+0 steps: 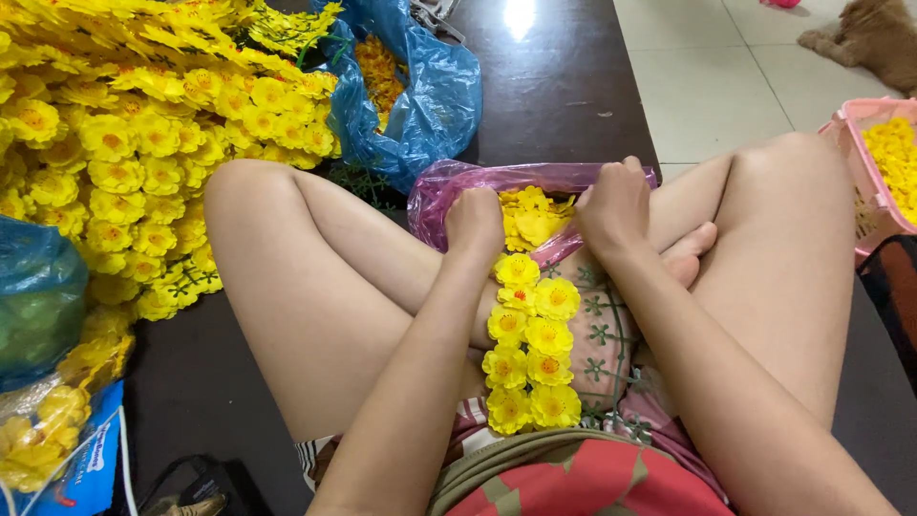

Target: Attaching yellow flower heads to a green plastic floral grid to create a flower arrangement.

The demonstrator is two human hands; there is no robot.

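Note:
I sit cross-legged on a dark floor. A string of yellow artificial flowers (528, 339) lies along my lap. My left hand (475, 220) is closed at the near rim of a pink plastic bag (449, 186) that holds loose yellow petals (533, 218). My right hand (616, 203) is closed too, at the bag's right side, just above the top of the flower string. What the fingers pinch is hidden from me.
A big heap of yellow artificial flower stems (134, 124) fills the left. A blue plastic bag (430, 96) with flowers sits behind the pink one. A pink basket of yellow blooms (884, 167) stands at the right. A brown dog (864, 38) lies on the tiles.

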